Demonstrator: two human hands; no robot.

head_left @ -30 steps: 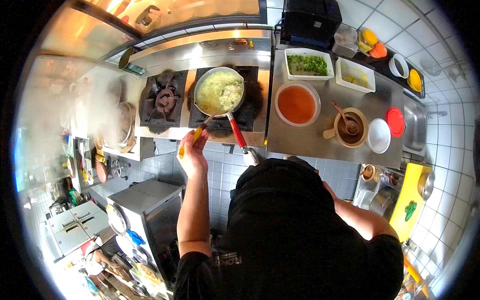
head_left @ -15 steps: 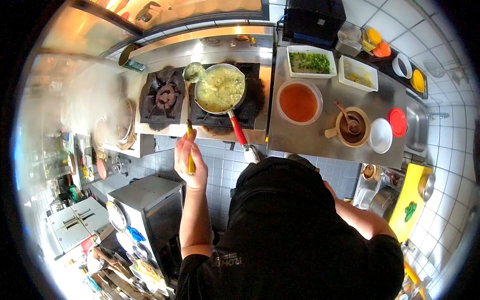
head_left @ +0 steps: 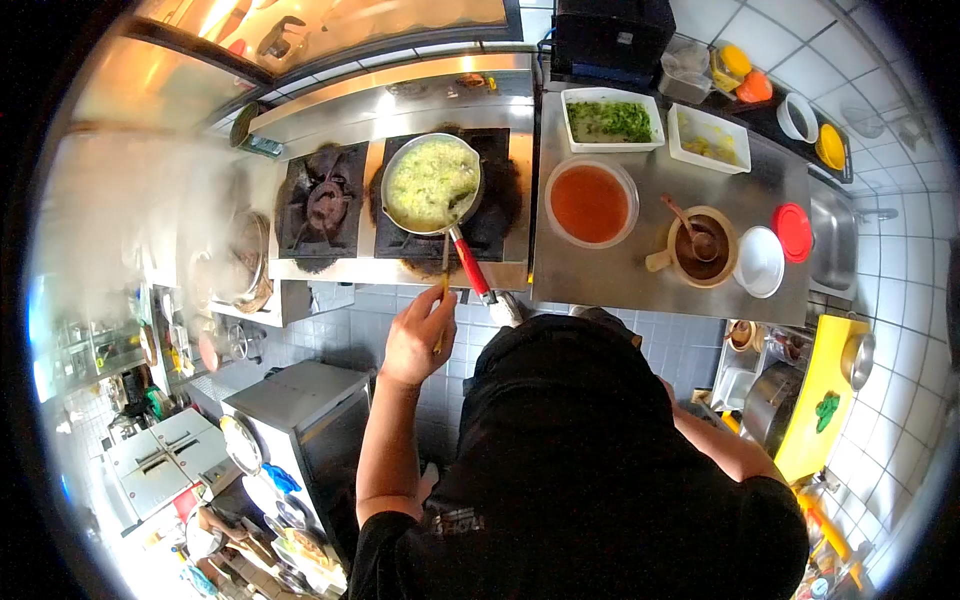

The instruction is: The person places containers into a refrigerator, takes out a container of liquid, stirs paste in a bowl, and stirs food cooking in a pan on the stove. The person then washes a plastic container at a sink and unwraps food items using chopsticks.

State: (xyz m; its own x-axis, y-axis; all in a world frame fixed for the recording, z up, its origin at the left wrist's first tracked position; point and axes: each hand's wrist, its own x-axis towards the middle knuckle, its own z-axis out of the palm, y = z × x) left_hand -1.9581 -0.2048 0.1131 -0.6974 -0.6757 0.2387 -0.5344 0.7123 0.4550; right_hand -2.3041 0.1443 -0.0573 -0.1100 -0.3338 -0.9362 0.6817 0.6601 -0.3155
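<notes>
A pan of pale green, chunky food sits on the right burner, its red handle pointing toward my body. My left hand is closed around the yellow handle of a ladle, just left of the pan's handle. The ladle's shaft crosses the near rim of the pan, and its head lies in the food near the right side. Of my right arm, only the forearm shows beside my body; the hand is hidden behind the torso.
On the steel counter stand a tub of orange-red sauce, a tray of chopped greens, another tray and a brown pot. A bare burner is left of the pan. Steam blurs the far left.
The ladle's head was lifted left of the pan half a second ago and is now in the food. My left hand has shifted right. The view has moved slightly.
</notes>
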